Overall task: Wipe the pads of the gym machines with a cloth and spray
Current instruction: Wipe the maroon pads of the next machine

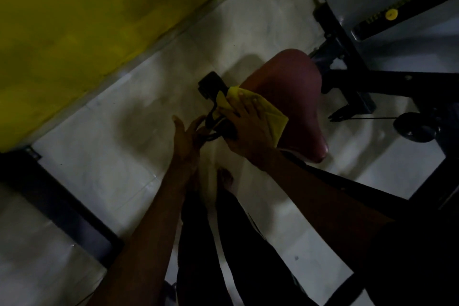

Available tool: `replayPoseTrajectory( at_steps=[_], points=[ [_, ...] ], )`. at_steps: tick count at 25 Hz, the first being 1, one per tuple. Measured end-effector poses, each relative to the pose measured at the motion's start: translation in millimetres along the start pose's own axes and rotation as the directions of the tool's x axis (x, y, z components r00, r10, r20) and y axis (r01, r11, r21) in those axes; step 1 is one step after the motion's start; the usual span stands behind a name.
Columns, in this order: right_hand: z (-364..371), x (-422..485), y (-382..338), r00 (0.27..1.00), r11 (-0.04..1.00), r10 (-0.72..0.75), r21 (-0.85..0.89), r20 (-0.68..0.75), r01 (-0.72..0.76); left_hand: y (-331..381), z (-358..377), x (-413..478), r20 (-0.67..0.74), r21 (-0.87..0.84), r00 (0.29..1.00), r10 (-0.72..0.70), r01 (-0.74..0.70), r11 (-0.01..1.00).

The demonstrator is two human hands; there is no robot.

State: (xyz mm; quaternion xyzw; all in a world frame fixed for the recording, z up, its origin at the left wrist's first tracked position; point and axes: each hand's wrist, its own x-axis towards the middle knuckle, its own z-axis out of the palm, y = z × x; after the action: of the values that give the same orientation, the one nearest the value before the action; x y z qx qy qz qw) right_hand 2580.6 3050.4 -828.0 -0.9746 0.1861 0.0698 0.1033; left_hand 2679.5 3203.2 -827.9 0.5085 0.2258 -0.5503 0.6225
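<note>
Wiping step: right hand (248,124) presses yellow cloth (270,117) flat, fingers spread, on near-left edge of maroon seat pad (295,97). Left hand (186,136) loosely grips dark bracket (213,122). Next, prob: sweep cloth across rest of pad. Spray not seen.

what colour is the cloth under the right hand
Yellow. The cloth is pressed by the right hand against the dark red pad, seen in the head view.

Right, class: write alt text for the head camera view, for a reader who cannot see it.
A person's right hand presses a yellow cloth on the edge of a dark red gym pad, while the left hand reaches to the black fitting beside it. Below lies a pale tiled floor; a yellow wall stands upper left.
</note>
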Motion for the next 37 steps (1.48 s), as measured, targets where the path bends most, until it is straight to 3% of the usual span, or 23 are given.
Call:
replayPoseTrajectory(
  at_steps=[5, 10, 13, 17, 20, 22, 26, 31, 37],
  points=[
    [12.4, -65.7, 12.8, 0.988, 0.987, -0.155, -0.039, -0.011, 0.154, 18.2, -0.2, 8.6, 0.018, 0.239, 0.990, 0.140, -0.141, 0.961],
    [10.5, -44.2, -3.3, 0.974, 0.968, -0.226, -0.111, 0.018, 0.226, 38.6, 14.1, 16.1, 0.036, 0.385, 0.984, 0.175, -0.175, 0.906],
    [14.1, -45.7, -9.3, 0.980, 0.975, -0.197, -0.102, 0.032, 0.199, 38.2, 15.2, 17.6, 0.042, 0.409, 0.982, 0.185, -0.186, 0.893],
    [14.3, -90.2, 13.4, 0.979, 0.975, -0.204, -0.087, 0.023, 0.205, 32.1, 7.1, 17.7, 0.114, 0.583, 0.989, 0.090, -0.140, 0.800],
    [13.3, -120.5, 31.9, 0.997, 0.996, -0.081, -0.027, 0.021, 0.081, 26.7, 8.8, 14.5, 0.041, 0.694, 0.995, 0.089, -0.092, 0.714],
    [9.8, -129.5, 36.5, 1.000, 0.999, -0.006, 0.053, 0.026, 0.005, 24.0, 12.6, 11.3, 0.035, 0.681, 0.995, 0.095, -0.093, 0.727],
    [2.0, -93.7, 34.4, 0.998, 0.982, 0.052, 0.180, 0.020, -0.055, 17.2, 22.2, 5.8, 0.025, 0.496, 0.994, 0.106, -0.104, 0.862],
    [-24.8, -32.1, 20.3, 0.982, 0.952, 0.158, 0.249, 0.104, -0.180, 11.4, 25.4, 6.1, 0.030, 0.477, 0.986, 0.163, -0.158, 0.865],
    [-43.5, 43.1, 11.4, 0.955, 0.993, -0.008, 0.116, 0.298, -0.028, -4.3, 18.1, 14.4, 0.115, 0.551, 0.971, 0.210, -0.238, 0.800]
  ],
)
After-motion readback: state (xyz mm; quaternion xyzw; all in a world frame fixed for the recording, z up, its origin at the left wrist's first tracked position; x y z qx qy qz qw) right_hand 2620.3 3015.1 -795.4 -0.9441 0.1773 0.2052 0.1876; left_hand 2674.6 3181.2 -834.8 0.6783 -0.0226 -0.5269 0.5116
